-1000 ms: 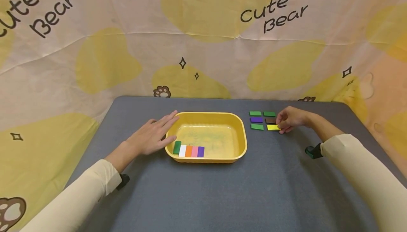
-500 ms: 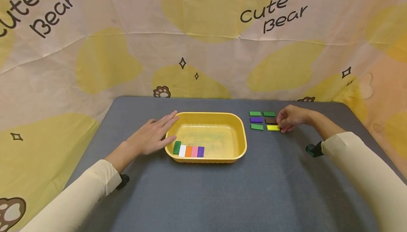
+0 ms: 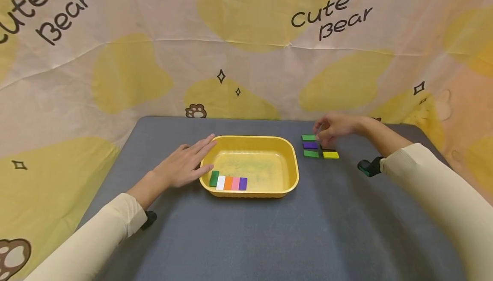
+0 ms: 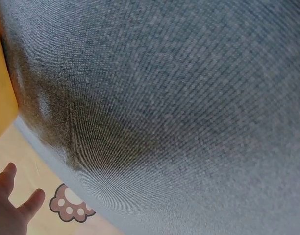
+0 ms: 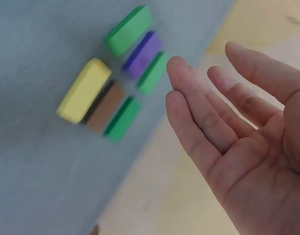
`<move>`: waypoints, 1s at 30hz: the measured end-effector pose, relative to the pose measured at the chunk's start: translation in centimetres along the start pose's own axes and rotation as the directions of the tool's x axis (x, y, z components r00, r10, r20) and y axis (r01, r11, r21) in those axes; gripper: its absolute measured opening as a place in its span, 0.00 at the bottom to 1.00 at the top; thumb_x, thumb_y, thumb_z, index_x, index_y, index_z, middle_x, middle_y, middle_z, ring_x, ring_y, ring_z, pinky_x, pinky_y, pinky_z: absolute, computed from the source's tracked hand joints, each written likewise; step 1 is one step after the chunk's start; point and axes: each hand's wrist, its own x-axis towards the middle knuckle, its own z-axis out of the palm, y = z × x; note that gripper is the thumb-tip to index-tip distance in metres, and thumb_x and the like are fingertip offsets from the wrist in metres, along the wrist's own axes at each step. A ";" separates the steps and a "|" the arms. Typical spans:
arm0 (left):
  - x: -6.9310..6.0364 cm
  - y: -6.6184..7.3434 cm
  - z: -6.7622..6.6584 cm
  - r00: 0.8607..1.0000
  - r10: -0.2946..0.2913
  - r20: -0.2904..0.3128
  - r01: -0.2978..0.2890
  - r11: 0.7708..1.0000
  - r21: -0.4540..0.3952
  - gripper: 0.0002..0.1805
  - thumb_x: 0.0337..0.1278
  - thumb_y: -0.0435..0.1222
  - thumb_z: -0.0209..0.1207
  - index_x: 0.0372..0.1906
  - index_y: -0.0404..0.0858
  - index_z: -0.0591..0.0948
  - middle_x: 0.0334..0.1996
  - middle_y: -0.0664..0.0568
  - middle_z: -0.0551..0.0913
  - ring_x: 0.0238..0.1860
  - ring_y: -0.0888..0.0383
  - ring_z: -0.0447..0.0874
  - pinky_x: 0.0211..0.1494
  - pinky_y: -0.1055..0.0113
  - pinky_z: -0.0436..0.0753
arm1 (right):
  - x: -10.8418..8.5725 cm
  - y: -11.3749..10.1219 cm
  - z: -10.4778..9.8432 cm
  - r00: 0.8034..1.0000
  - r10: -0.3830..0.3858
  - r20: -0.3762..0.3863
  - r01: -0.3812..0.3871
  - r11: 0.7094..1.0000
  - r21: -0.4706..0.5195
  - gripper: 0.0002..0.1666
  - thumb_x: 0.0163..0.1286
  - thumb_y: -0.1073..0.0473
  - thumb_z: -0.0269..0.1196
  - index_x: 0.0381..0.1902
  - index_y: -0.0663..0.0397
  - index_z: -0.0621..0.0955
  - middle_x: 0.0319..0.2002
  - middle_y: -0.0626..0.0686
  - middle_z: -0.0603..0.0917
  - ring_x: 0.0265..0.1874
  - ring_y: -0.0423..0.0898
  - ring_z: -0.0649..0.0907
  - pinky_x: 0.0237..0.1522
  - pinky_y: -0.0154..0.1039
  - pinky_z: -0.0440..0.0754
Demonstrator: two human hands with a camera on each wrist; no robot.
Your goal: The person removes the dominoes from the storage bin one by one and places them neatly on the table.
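My left hand (image 3: pixel 185 165) rests on the left rim of a yellow plastic basin (image 3: pixel 286 186), fingers straight. Inside stand a dark green block (image 3: pixel 214 178), then white, orange, pink and purple (image 3: pixel 243 183) ones side by side. Above a cluster of flat rectangular blocks at the right hovers my right hand (image 3: pixel 335 127), holding nothing; its fingers are loosely bent in the right wrist view. It is nearest the far light green block (image 3: pixel 308 137). Below lie a purple block (image 3: pixel 310 145), another green block (image 3: pixel 311 153), a yellow block (image 3: pixel 330 155), a brown block (image 5: pixel 105 107) and a dark green block (image 5: pixel 123 119), hidden from the head view.
The grey table (image 3: pixel 246 238) carries the basin in the middle and the loose blocks right of it. A patterned cloth (image 3: pixel 246 37) hangs behind the table's far edge. Both forearms wear pale sleeves (image 3: pixel 431 178) with dark wrist devices.
My right hand has left the yellow block, rising and moving left and away over the back blocks. The yellow block shifted very slightly left. The left hand and basin have stayed put.
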 end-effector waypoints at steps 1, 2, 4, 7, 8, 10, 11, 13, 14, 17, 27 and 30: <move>0.0 0.0 0.0 1.000 -0.003 0.003 0.003 1.000 0.000 0.40 0.73 0.55 0.47 0.80 0.42 0.51 0.80 0.49 0.48 0.75 0.50 0.58 0.66 0.39 0.65 | 0.2 -0.7 0.0 1.000 -0.004 0.005 0.004 1.000 -0.017 0.23 0.74 0.60 0.60 0.58 0.73 0.73 0.44 0.62 0.86 0.44 0.57 0.86 0.52 0.52 0.82; 0.0 -0.1 0.0 1.000 -0.006 0.006 0.006 1.000 0.001 0.40 0.73 0.55 0.47 0.80 0.42 0.51 0.80 0.49 0.47 0.76 0.51 0.58 0.67 0.39 0.65 | 0.3 -1.4 0.0 1.000 -0.012 0.010 0.012 0.999 -0.037 0.24 0.73 0.59 0.60 0.58 0.72 0.73 0.43 0.61 0.87 0.44 0.56 0.86 0.52 0.51 0.82; 0.0 -0.1 0.0 1.000 -0.011 0.012 0.011 1.000 -0.004 0.40 0.73 0.55 0.47 0.80 0.43 0.50 0.80 0.50 0.47 0.76 0.51 0.57 0.67 0.39 0.65 | 0.7 -2.7 0.1 0.999 -0.030 0.017 0.031 0.998 -0.061 0.23 0.73 0.58 0.61 0.58 0.70 0.73 0.43 0.59 0.87 0.45 0.56 0.85 0.52 0.51 0.82; -0.1 -0.1 -0.1 1.000 -0.013 0.016 0.013 1.000 -0.010 0.40 0.73 0.55 0.47 0.80 0.43 0.50 0.80 0.50 0.46 0.76 0.51 0.58 0.67 0.39 0.64 | 1.2 -4.6 0.4 0.997 -0.070 0.039 0.073 0.994 -0.077 0.22 0.73 0.59 0.60 0.57 0.69 0.74 0.43 0.59 0.87 0.44 0.56 0.85 0.52 0.49 0.82; -0.1 -0.1 -0.1 1.000 -0.013 0.016 0.014 1.000 -0.011 0.40 0.73 0.55 0.47 0.80 0.43 0.50 0.80 0.51 0.46 0.76 0.51 0.58 0.67 0.39 0.64 | 1.5 -5.2 0.5 0.995 -0.089 0.049 0.092 0.993 -0.075 0.21 0.73 0.60 0.60 0.57 0.70 0.74 0.42 0.59 0.87 0.44 0.56 0.85 0.52 0.49 0.82; -0.1 -0.2 -0.1 1.000 -0.015 0.016 0.015 1.000 -0.013 0.40 0.73 0.55 0.47 0.80 0.43 0.50 0.80 0.51 0.46 0.75 0.51 0.58 0.67 0.38 0.64 | 2.0 -6.4 0.9 0.991 -0.118 0.068 0.123 0.990 -0.074 0.20 0.73 0.61 0.59 0.57 0.70 0.74 0.41 0.59 0.87 0.42 0.55 0.85 0.52 0.49 0.82; -0.2 -0.2 -0.1 1.000 -0.017 0.017 0.017 1.000 -0.013 0.40 0.73 0.55 0.47 0.80 0.43 0.50 0.80 0.51 0.46 0.75 0.51 0.59 0.67 0.38 0.64 | 2.3 -6.8 1.1 0.988 -0.130 0.078 0.136 0.989 -0.066 0.20 0.73 0.62 0.59 0.57 0.70 0.74 0.41 0.60 0.87 0.42 0.54 0.85 0.52 0.48 0.81; -0.2 -0.2 -0.1 1.000 -0.017 0.016 0.017 1.000 -0.015 0.40 0.73 0.55 0.47 0.80 0.43 0.50 0.80 0.51 0.46 0.75 0.50 0.59 0.67 0.38 0.64 | 2.9 -7.7 1.6 0.985 -0.142 0.096 0.148 0.988 -0.052 0.21 0.73 0.63 0.59 0.58 0.71 0.74 0.42 0.62 0.87 0.42 0.54 0.85 0.53 0.48 0.81; -0.2 -0.2 -0.1 1.000 -0.017 0.016 0.017 1.000 -0.017 0.40 0.73 0.55 0.47 0.80 0.43 0.50 0.80 0.51 0.46 0.75 0.50 0.60 0.67 0.38 0.64 | 3.3 -8.0 1.9 0.985 -0.141 0.101 0.148 0.987 -0.061 0.21 0.72 0.63 0.60 0.58 0.71 0.74 0.43 0.62 0.87 0.42 0.53 0.85 0.53 0.47 0.81; -0.2 -0.1 -0.1 1.000 -0.018 0.017 0.018 1.000 -0.021 0.40 0.73 0.55 0.47 0.80 0.43 0.50 0.80 0.51 0.46 0.75 0.51 0.60 0.67 0.38 0.64 | 4.3 -9.1 2.8 0.982 -0.146 0.120 0.158 0.982 -0.101 0.23 0.71 0.63 0.61 0.60 0.69 0.75 0.47 0.62 0.86 0.45 0.51 0.85 0.53 0.46 0.81; -0.1 -0.2 0.0 1.000 0.005 -0.013 -0.006 1.000 -0.015 0.41 0.73 0.57 0.44 0.80 0.43 0.50 0.80 0.49 0.48 0.74 0.50 0.62 0.66 0.38 0.65 | 6.5 -11.6 6.7 0.958 -0.189 0.215 0.218 0.969 -0.120 0.25 0.68 0.65 0.64 0.62 0.69 0.75 0.57 0.64 0.82 0.56 0.52 0.81 0.57 0.42 0.79; -0.1 -0.1 0.0 1.000 0.003 -0.012 -0.003 1.000 -0.019 0.41 0.73 0.57 0.45 0.80 0.43 0.50 0.80 0.49 0.48 0.75 0.50 0.60 0.67 0.38 0.65 | 7.1 -11.8 8.0 0.954 -0.181 0.238 0.217 0.967 -0.136 0.26 0.68 0.65 0.63 0.63 0.68 0.74 0.59 0.62 0.80 0.59 0.52 0.79 0.60 0.42 0.76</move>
